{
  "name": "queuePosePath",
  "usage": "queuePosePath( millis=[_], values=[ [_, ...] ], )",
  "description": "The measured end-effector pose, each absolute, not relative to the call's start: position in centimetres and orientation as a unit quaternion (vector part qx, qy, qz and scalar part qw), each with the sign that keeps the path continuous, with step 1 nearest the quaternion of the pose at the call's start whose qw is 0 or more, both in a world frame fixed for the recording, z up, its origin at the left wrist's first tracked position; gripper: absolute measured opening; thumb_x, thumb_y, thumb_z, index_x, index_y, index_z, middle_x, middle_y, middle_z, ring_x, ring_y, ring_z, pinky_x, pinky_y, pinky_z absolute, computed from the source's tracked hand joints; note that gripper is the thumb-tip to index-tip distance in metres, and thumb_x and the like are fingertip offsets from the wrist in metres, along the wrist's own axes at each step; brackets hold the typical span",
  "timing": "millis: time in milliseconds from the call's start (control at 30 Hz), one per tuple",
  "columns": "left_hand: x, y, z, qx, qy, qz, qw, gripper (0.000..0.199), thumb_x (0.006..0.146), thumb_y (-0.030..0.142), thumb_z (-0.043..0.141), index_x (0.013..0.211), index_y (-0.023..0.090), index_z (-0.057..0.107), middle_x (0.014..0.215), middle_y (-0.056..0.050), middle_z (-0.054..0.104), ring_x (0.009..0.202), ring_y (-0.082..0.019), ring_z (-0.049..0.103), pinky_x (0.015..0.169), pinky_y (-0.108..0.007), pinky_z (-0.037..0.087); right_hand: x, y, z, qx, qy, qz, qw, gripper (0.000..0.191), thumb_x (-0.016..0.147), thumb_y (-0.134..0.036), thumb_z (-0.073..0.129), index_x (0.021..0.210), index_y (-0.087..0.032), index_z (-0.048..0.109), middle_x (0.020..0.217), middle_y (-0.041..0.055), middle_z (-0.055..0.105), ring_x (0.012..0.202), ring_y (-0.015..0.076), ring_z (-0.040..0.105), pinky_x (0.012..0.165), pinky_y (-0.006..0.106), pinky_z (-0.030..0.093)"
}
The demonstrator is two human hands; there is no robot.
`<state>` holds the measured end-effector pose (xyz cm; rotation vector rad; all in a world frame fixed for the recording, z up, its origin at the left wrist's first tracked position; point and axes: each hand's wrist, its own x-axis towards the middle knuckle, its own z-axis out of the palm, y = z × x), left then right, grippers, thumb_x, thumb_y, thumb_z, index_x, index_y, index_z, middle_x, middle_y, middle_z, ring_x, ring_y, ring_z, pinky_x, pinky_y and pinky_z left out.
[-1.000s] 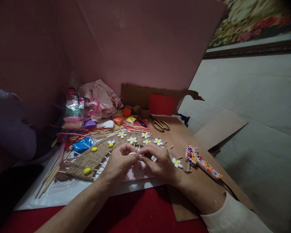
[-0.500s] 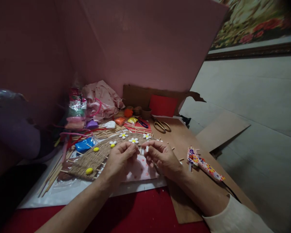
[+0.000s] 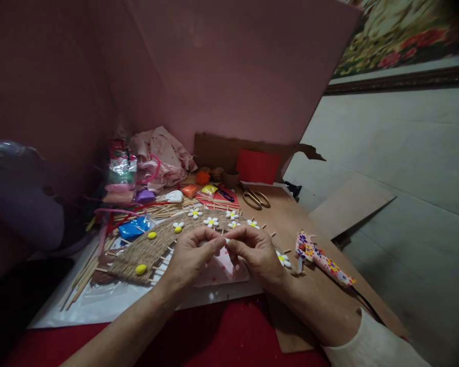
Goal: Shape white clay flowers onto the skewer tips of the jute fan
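Observation:
My left hand (image 3: 195, 257) and my right hand (image 3: 258, 255) meet fingertip to fingertip, both pinched on a small white clay piece (image 3: 227, 240). Below and behind them lies a curved, fan-like panel (image 3: 137, 255) wound with brown twine, wooden sticks poking from its edges. Along its arc sit several white-petalled clay daisies (image 3: 195, 213) with yellow centres. Toward the left end are yellow clay ovals (image 3: 141, 269) without petals, and one yellow centre (image 3: 178, 230) bears only a few petals. My hands and wrists cover part of the panel's right side.
Clay packets in blue (image 3: 133, 228), white (image 3: 173, 197) and orange (image 3: 189, 190) lie behind the panel. Gold-handled scissors (image 3: 256, 198) rest on the brown board (image 3: 286, 209). A flower-patterned glue gun (image 3: 325, 261) lies at right, loose sticks (image 3: 83, 272) at left.
My hands have come together at the fingertips; the white clay piece, earlier in my right fingers, is now pinched between both. More daisies show on the panel's right side.

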<state>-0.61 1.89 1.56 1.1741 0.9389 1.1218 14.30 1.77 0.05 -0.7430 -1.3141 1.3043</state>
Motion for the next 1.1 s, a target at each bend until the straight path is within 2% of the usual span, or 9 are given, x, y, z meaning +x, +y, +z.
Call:
queuePosePath(
  millis=[67, 167, 267, 333, 433, 567, 733, 900, 1100],
  values=[
    [-0.66, 1.91, 1.46, 0.497, 0.402, 0.462, 0.615, 0.026, 0.065, 0.039, 0.072, 0.06, 0.016, 0.06, 0.047, 0.005, 0.048, 0.039, -0.005, 0.037, 0.039, -0.017, 0.024, 14.33, 1.76, 0.11, -0.313, -0.569, 0.515, 0.559, 0.008, 0.074, -0.025, 0.069, 0.077, -0.019, 0.066, 0.059, -0.004, 0.055, 0.042, 0.0055, 0.046, 0.038, 0.018, 0.039],
    [-0.63, 1.82, 1.49, 0.483, 0.383, 0.454, 0.643, 0.03, 0.066, 0.042, 0.071, 0.059, 0.016, 0.059, 0.047, 0.005, 0.048, 0.039, -0.005, 0.036, 0.039, -0.018, 0.024, 14.46, 1.71, 0.24, -0.319, -0.61, 0.435, 0.581, 0.005, 0.073, -0.024, 0.07, 0.076, -0.021, 0.07, 0.071, -0.0001, 0.056, 0.056, 0.0087, 0.051, 0.041, 0.018, 0.041],
    [-0.56, 1.78, 1.57, 0.468, 0.358, 0.477, 0.651, 0.03, 0.064, 0.04, 0.073, 0.057, 0.014, 0.059, 0.048, 0.004, 0.048, 0.041, -0.005, 0.037, 0.04, -0.018, 0.024, 14.56, 1.58, 0.38, -0.33, -0.637, 0.389, 0.578, 0.014, 0.074, -0.026, 0.069, 0.087, -0.022, 0.071, 0.079, 0.0023, 0.058, 0.067, 0.012, 0.054, 0.048, 0.021, 0.045],
    [-0.51, 1.79, 1.51, 0.455, 0.355, 0.48, 0.66, 0.03, 0.063, 0.039, 0.075, 0.057, 0.014, 0.058, 0.047, 0.004, 0.048, 0.04, -0.004, 0.036, 0.04, -0.017, 0.023, 14.56, 1.5, 0.44, -0.334, -0.638, 0.385, 0.577, 0.014, 0.076, -0.026, 0.067, 0.089, -0.022, 0.07, 0.078, 0.0021, 0.059, 0.065, 0.0114, 0.053, 0.05, 0.021, 0.045],
    [-0.46, 1.74, 1.36, 0.426, 0.37, 0.456, 0.688, 0.033, 0.062, 0.042, 0.075, 0.058, 0.015, 0.057, 0.045, 0.005, 0.046, 0.036, -0.004, 0.032, 0.037, -0.017, 0.021, 14.52, 1.5, 0.44, -0.325, -0.648, 0.37, 0.581, 0.005, 0.077, -0.024, 0.067, 0.078, -0.02, 0.069, 0.073, 0.001, 0.057, 0.066, 0.0118, 0.053, 0.054, 0.023, 0.044],
    [-0.43, 1.49, 1.44, 0.399, 0.377, 0.432, 0.715, 0.036, 0.064, 0.049, 0.071, 0.062, 0.015, 0.06, 0.045, 0.005, 0.046, 0.035, -0.004, 0.033, 0.035, -0.017, 0.021, 14.6, 1.59, 0.27, -0.332, -0.662, 0.34, 0.58, 0.006, 0.078, -0.026, 0.066, 0.078, -0.02, 0.066, 0.073, 0.0006, 0.057, 0.068, 0.0126, 0.053, 0.057, 0.024, 0.044],
    [-0.43, 1.38, 1.64, 0.411, 0.348, 0.453, 0.711, 0.031, 0.064, 0.039, 0.074, 0.054, 0.015, 0.057, 0.047, 0.004, 0.047, 0.038, -0.005, 0.036, 0.037, -0.017, 0.025, 14.75, 1.55, 0.11, -0.341, -0.68, 0.327, 0.56, 0.011, 0.079, -0.027, 0.065, 0.089, -0.021, 0.065, 0.08, 0.0017, 0.058, 0.074, 0.0138, 0.055, 0.061, 0.025, 0.045],
    [-0.42, 1.35, 1.61, 0.413, 0.37, 0.436, 0.709, 0.029, 0.069, 0.042, 0.069, 0.061, 0.016, 0.06, 0.046, 0.005, 0.045, 0.035, -0.005, 0.033, 0.035, -0.018, 0.023, 14.71, 1.51, 0.17, -0.338, -0.692, 0.291, 0.567, 0.002, 0.079, -0.023, 0.066, 0.08, -0.021, 0.066, 0.077, 0.0005, 0.056, 0.073, 0.0135, 0.054, 0.064, 0.026, 0.044],
    [-0.43, 1.38, 1.55, 0.407, 0.36, 0.443, 0.713, 0.028, 0.066, 0.038, 0.072, 0.057, 0.015, 0.058, 0.047, 0.004, 0.047, 0.037, -0.004, 0.036, 0.036, -0.017, 0.026, 14.83, 1.56, 0.15, -0.336, -0.697, 0.291, 0.563, 0.009, 0.08, -0.024, 0.065, 0.088, -0.022, 0.065, 0.08, 0.0013, 0.057, 0.075, 0.0143, 0.054, 0.065, 0.027, 0.044]
  ],
)
